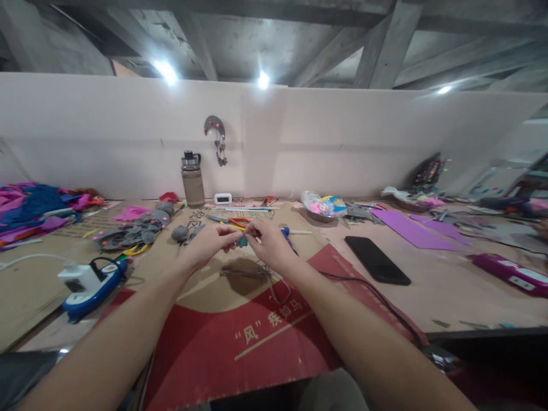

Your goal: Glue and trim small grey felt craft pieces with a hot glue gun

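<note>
My left hand and my right hand meet over the middle of the table, fingertips pinched together. Between them shows a small teal piece, perhaps felt; the fingers cover most of it, and its shape is unclear. Below the hands lies a bundle of thin brown cord, with a pale loop trailing to the right. A blue-ended tool, partly hidden, sits just behind my right hand. Beyond my left hand are orange-handled pliers and a grey felt ball.
A red and tan cardboard sheet covers the table's front. Right of it lie a black phone, purple sheets and a magenta power strip. At left are a blue power strip, felt scraps and a bottle.
</note>
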A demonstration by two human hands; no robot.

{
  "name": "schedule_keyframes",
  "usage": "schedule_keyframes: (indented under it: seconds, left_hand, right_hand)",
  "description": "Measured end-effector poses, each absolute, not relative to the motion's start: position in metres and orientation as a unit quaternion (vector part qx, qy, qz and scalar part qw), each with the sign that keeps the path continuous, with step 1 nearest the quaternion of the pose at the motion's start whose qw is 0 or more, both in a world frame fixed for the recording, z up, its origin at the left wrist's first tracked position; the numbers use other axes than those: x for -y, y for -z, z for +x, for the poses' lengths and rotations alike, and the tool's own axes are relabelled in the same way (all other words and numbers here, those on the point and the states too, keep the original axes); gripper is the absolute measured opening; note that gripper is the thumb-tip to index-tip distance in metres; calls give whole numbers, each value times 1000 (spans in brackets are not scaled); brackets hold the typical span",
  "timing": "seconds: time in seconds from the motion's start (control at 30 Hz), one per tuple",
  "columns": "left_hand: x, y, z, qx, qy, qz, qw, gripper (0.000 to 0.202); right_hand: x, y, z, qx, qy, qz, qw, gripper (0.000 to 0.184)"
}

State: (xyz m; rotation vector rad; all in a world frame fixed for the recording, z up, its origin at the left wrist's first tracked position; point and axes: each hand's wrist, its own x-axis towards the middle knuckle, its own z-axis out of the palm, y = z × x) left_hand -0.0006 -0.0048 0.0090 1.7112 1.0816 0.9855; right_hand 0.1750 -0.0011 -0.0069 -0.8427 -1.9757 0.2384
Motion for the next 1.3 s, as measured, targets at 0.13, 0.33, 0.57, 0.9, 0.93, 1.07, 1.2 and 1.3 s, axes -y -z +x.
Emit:
schedule_keyframes:
  seconds: [0.13, 0.33, 0.57, 0.9, 0.93, 1.07, 1.2, 1.3]
  left_hand:
    - [3, -6, -1, -429, -384, 668, 472, 19]
    - [1, -2, 1, -442, -410, 607, 518, 22]
    - [5, -5, 4, -429, -432, 542, 579, 21]
    - [3, -1, 8, -381, -479, 487, 623, 11]
    - [3, -1, 9, -374, -483, 483, 627, 10]
    - [8, -5, 13, -347, -489, 479, 641, 8]
    - [10, -8, 16, -337, -487, 484, 644, 15]
    - [7, -5, 16, -376, -487, 479, 626, 19]
  right_hand:
    - [0, 9, 174, 810, -80, -345, 468, 6]
    - [0, 8, 175, 816, -68, -338, 463, 5]
    - [5, 7, 176, 818, -46, -345, 458, 7]
    - [6, 9, 174, 809, -34, -366, 460, 10]
    - [6, 9, 174, 806, -37, -368, 461, 10]
    - [7, 8, 174, 802, -52, -372, 465, 12]
    - [7, 9, 173, 807, -51, -360, 466, 11]
    - [5, 11, 172, 812, -47, -345, 468, 11]
